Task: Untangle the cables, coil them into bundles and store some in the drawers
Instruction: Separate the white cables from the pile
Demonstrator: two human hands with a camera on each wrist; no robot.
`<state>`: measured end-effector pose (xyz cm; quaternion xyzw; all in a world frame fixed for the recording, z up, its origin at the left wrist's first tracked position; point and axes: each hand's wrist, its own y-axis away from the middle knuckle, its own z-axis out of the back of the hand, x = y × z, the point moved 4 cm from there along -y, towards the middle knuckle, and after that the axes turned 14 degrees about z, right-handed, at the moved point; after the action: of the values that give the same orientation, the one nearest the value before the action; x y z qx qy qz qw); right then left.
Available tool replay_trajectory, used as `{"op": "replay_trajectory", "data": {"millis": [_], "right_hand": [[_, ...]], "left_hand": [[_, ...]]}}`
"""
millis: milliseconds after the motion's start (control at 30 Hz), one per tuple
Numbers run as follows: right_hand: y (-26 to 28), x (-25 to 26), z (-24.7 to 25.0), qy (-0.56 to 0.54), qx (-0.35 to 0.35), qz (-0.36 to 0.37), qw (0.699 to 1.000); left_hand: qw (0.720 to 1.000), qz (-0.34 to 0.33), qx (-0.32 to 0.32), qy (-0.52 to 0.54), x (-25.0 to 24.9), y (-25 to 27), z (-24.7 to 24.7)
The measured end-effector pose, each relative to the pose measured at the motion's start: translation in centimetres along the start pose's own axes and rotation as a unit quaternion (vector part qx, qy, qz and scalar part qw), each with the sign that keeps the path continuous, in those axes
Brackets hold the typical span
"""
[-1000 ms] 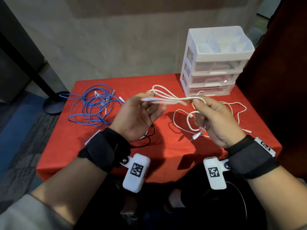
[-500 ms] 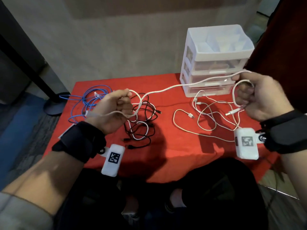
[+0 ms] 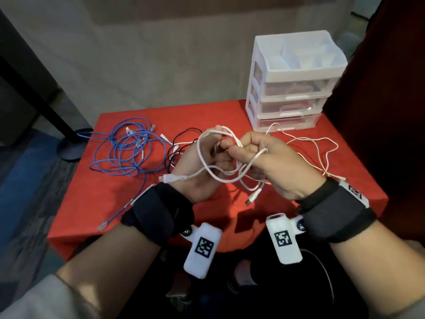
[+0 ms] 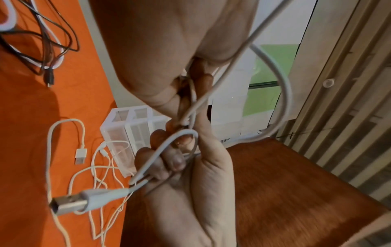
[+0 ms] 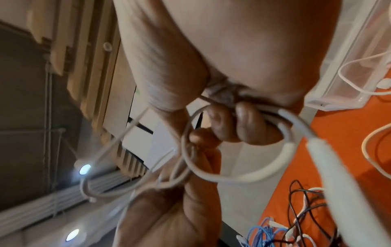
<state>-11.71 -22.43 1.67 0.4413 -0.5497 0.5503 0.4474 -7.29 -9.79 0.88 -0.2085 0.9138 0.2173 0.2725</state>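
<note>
- We hold one white cable (image 3: 208, 162) up above the red table (image 3: 110, 199), both hands together mid-coil, a few loops formed
- Progress, our read: early. This is the only cable being bundled and its loops are loose and uneven, not yet tied off or put away
- Still loose on the table: blue cable (image 3: 124, 148) in a messy pile at the left, black cable (image 3: 181, 140) with a white one tangled in it behind our left hand, thin white cable (image 3: 315, 148) spread out at the right in front of the drawers
- Drawer unit (image 3: 292, 88) stands at the back right corner, all three drawers look closed; we cannot tell for sure what is inside, a faint cable shape shows through the clear fronts
- Left to do, as we judge it: finish this coil, untangle black from white, coil blue and thin white, open a drawer and store some
- Left hand (image 3: 202, 171): fingers curled round the gathered loops, the USB plug end (image 4: 69, 203) sticks out past the palm toward the left
- Right hand (image 3: 271, 162): fingers (image 5: 243, 123) curled and pinching a loop of the same cable, thumb meeting the left thumb at the top of the coil
- Other plug end (image 3: 253, 198) dangles free under the right hand, not touching the table
- Coil sits between the two palms, well apart from the drawers
</note>
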Motion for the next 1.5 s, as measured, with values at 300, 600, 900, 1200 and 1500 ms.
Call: {"op": "replay_trajectory", "data": {"millis": [300,600,900,1200,1500], "right_hand": [[0.4,0.3,2.9,-0.008,-0.068,-0.031,0.997],[-0.2,-1.3,4.9,-0.09,-0.247,-0.1,0.96],[0.3,-2.7,7.4,-0.018,-0.105,-0.131,0.986],[1.8,-0.5,16.9,0.005,-0.168,-0.079,0.982],[-4.5,2.2,17.5,0.092,-0.167,0.012,0.982]], "left_hand": [[0.985,-0.092,-0.145,-0.015,-3.2,1.9,1.0],[0.993,-0.074,-0.089,0.0,-2.9,3.1,1.1],[0.98,-0.161,-0.108,0.043,-6.8,5.3,3.4],[0.968,-0.147,-0.199,-0.052,-8.8,5.2,5.3],[0.906,-0.017,-0.209,-0.367,-4.2,-5.8,-3.6]]}}
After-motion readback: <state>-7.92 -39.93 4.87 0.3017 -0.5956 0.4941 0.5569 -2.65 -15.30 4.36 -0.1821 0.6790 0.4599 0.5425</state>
